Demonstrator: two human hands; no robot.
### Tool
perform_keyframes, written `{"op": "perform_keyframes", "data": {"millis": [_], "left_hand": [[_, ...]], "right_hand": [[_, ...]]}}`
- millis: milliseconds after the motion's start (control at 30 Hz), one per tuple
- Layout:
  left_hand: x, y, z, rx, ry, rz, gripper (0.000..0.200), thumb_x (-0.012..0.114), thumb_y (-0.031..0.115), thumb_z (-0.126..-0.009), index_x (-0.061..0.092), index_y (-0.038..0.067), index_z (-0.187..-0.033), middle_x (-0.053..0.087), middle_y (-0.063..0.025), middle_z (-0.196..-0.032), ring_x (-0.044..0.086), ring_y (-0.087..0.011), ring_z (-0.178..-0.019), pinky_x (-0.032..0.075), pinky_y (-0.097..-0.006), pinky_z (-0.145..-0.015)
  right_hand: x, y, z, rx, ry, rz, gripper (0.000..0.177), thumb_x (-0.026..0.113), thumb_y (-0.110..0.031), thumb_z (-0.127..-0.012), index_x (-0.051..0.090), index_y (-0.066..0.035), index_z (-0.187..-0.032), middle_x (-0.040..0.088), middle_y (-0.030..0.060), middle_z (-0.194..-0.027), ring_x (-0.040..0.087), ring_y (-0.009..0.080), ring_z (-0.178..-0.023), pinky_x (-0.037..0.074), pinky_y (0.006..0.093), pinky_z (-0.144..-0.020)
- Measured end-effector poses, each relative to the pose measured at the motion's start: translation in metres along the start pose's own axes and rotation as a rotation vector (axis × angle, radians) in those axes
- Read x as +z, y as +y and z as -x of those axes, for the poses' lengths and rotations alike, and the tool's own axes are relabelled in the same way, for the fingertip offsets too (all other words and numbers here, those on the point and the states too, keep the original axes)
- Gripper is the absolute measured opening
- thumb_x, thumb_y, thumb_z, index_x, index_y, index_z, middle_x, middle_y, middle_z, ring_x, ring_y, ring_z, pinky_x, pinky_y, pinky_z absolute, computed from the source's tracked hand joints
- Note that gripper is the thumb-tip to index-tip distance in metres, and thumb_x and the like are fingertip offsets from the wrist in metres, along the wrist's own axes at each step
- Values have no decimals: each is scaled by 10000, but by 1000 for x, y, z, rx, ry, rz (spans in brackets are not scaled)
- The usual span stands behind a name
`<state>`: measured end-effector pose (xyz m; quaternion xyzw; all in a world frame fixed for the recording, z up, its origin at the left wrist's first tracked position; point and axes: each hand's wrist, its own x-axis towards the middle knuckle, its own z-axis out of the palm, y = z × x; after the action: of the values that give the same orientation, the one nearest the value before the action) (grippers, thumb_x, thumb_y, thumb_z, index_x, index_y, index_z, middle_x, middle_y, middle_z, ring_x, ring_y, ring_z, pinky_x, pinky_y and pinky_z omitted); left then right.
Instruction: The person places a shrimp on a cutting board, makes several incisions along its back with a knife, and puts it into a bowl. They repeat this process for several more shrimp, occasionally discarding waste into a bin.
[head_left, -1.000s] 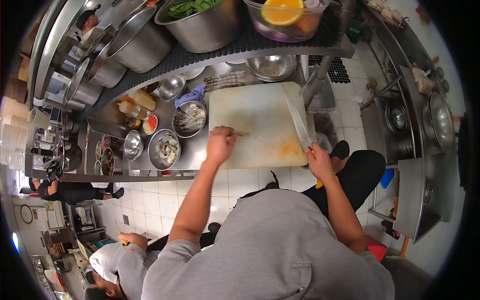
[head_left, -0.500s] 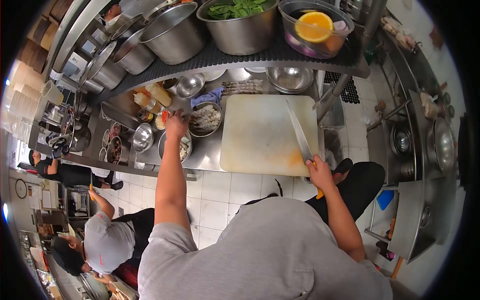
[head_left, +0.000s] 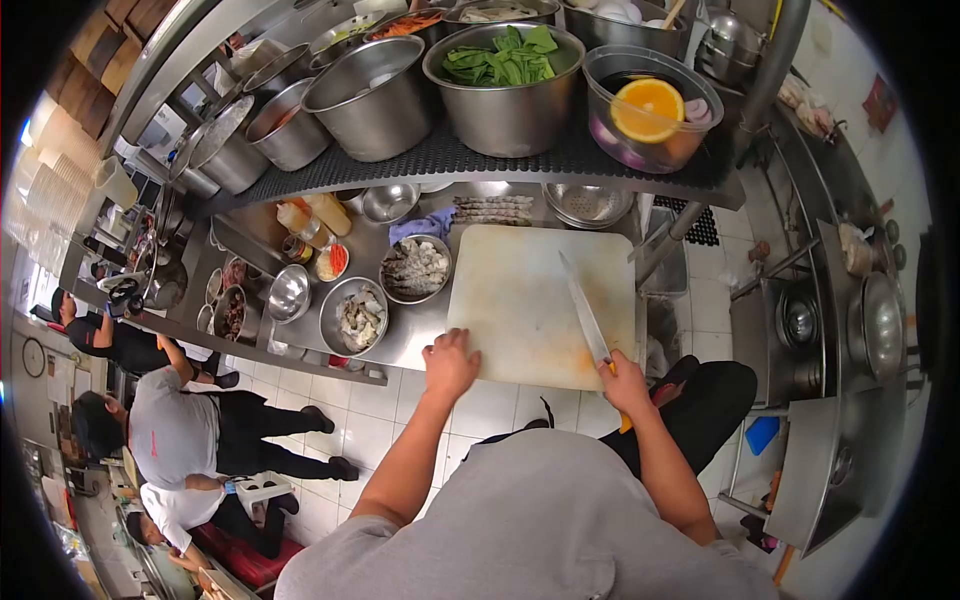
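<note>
My right hand [head_left: 622, 386] is closed around the yellow handle of a long kitchen knife [head_left: 586, 312]. Its blade points away from me, over the right side of a white cutting board [head_left: 515, 290]. At the board's near left corner, my left hand [head_left: 452, 362] rests with fingers apart and nothing in them. Left of the board, a steel bowl of raw shrimp [head_left: 416, 268] and a bowl of pale chopped pieces [head_left: 358, 318] stand on the counter. Beside them are a small dish with red and pale bits [head_left: 331, 263] and an empty steel bowl [head_left: 290, 293].
A raised shelf [head_left: 480, 185] behind the board carries steel pots, a pot of green leaves [head_left: 505, 95] and a tub with an orange half [head_left: 650, 110]. Shrimp in a row [head_left: 493, 209] lie behind the board. Co-workers [head_left: 180, 425] are at the left.
My left hand has drawn back from the small dish to the board's near left corner. The knife stays in my right hand. A co-worker at the left has shifted.
</note>
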<state>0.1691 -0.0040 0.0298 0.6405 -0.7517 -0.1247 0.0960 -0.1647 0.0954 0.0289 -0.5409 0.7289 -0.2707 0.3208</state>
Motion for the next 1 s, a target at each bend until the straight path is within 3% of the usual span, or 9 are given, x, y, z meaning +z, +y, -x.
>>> {"op": "perform_keyframes", "data": {"millis": [67, 167, 400, 433, 500, 600, 667, 767, 1000], "left_hand": [[6, 17, 3, 42, -164, -221, 618, 663, 363, -906, 537, 55, -1426, 487, -136, -1521, 459, -322, -1374, 354, -590, -1086], [4, 27, 0, 12, -284, -275, 691, 648, 381, -925, 464, 16, -1482, 397, -165, -1592, 408, -371, -1423, 325, -613, -1120], [1, 41, -21, -28, -536, -379, 912, 670, 486, -894, 331, -61, -1541, 291, -266, -1627, 344, -470, -1452, 351, -586, -1131], [-3, 46, -23, -41, -574, -397, 940, 679, 501, -883, 325, -69, -1541, 283, -272, -1628, 344, -480, -1447, 362, -576, -1127], [-3, 46, -22, -39, -583, -399, 954, 682, 513, -881, 320, -70, -1544, 274, -261, -1636, 330, -483, -1457, 362, -572, -1128], [-7, 49, -21, -37, -603, -399, 951, 676, 512, -890, 310, -67, -1550, 261, -262, -1641, 314, -487, -1468, 359, -565, -1134], [-8, 49, -23, -42, -597, -400, 948, 672, 507, -896, 305, -70, -1552, 250, -264, -1646, 305, -486, -1474, 356, -558, -1138], [-16, 54, -16, -45, -612, -386, 943, 667, 498, -905, 295, -75, -1556, 234, -269, -1651, 296, -487, -1482, 352, -544, -1148], [-13, 51, -19, -43, -608, -377, 950, 682, 481, -902, 282, -73, -1562, 230, -280, -1649, 286, -498, -1487, 340, -536, -1163]], "right_hand": [[-1, -4, 0, 43, -32, 27, 335, 635, -308, -962, 595, 24, -974, 662, 293, -832, 652, 498, -864, 503, 518, -738], [1, -7, 1, 24, 1, -5, 336, 634, -310, -962, 600, 24, -984, 660, 294, -833, 652, 493, -839, 500, 516, -726], [7, 3, -1, -10, 47, 21, 328, 639, -304, -952, 603, 20, -987, 672, 286, -908, 644, 498, -909, 497, 523, -740], [11, 5, -1, -101, 109, -40, 321, 640, -294, -950, 601, 23, -982, 673, 293, -910, 645, 499, -917, 497, 527, -750], [8, -4, 3, -67, 75, -6, 315, 638, -282, -949, 596, 29, -980, 674, 293, -892, 649, 501, -906, 503, 526, -750], [15, 13, 3, -92, 87, -17, 296, 631, -262, -951, 589, 30, -969, 663, 274, -785, 682, 458, -767, 516, 504, -673], [22, 26, 1, -69, 81, -35, 261, 618, -232, -958, 572, 23, -933, 638, 225, -677, 679, 363, -593, 510, 461, -572], [33, 41, -2, -118, 116, -76, 246, 610, -206, -965, 543, 19, -890, 606, 179, -617, 648, 284, -503, 490, 425, -510], [28, 32, -2, -111, 85, -68, 244, 611, -194, -972, 529, 24, -900, 602, 166, -620, 646, 284, -505, 487, 421, -506]]}}
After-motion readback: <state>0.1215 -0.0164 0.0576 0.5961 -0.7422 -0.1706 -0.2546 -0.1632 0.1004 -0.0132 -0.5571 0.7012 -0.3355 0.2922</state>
